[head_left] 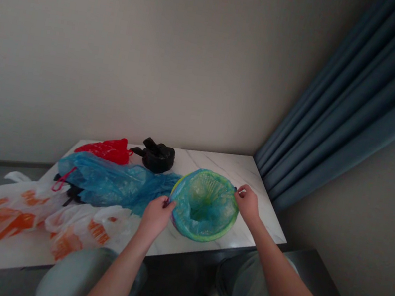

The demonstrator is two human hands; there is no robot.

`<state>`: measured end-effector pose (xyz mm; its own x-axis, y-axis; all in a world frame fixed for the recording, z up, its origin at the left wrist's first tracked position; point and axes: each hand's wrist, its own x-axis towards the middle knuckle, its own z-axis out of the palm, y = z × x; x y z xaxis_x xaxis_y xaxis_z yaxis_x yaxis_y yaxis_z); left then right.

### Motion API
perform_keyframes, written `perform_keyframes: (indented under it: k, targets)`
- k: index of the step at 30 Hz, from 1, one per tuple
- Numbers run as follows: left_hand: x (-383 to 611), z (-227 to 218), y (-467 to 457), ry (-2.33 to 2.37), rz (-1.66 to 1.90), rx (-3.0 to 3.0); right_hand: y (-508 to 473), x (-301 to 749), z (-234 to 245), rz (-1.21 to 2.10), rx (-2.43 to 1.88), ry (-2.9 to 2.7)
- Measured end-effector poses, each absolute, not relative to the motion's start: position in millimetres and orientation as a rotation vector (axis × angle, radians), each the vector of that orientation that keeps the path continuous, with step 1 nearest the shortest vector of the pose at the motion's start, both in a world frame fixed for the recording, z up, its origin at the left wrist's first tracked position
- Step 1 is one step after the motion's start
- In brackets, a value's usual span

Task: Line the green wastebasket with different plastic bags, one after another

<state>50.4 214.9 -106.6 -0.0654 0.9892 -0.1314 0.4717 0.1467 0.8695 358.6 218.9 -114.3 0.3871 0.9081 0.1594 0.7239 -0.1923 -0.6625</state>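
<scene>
A small round yellow-green bin [204, 204] lined with a thin blue plastic bag stands near the front edge of the white marble table [225, 165]. My left hand [156, 214] pinches the bag's edge at the bin's left rim. My right hand [248, 203] pinches the bag's edge at the right rim. Both hands are closed on the liner and hold it stretched over the rim.
A crumpled blue bag [115, 185] lies left of the bin. Behind it sit a red bag [108, 149] and a black bag [157, 155]. White bags with orange print [19, 219] spread over the table's left front. A blue curtain [344, 107] hangs at the right.
</scene>
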Motion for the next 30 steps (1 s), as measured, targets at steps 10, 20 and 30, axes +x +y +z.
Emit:
perform_keyframes:
  k: [10, 20, 30]
  targets:
    - [58, -114, 221, 1.518, 1.058, 1.274, 203, 335, -105, 0.308, -1.948, -1.633]
    - [72, -113, 235, 1.418, 1.164, 1.178, 182, 327, -86, 0.791, -1.778, -1.647]
    - [57, -101, 226, 1.733, 0.950, 1.199, 217, 381, -105, 0.472, -1.988, -0.994]
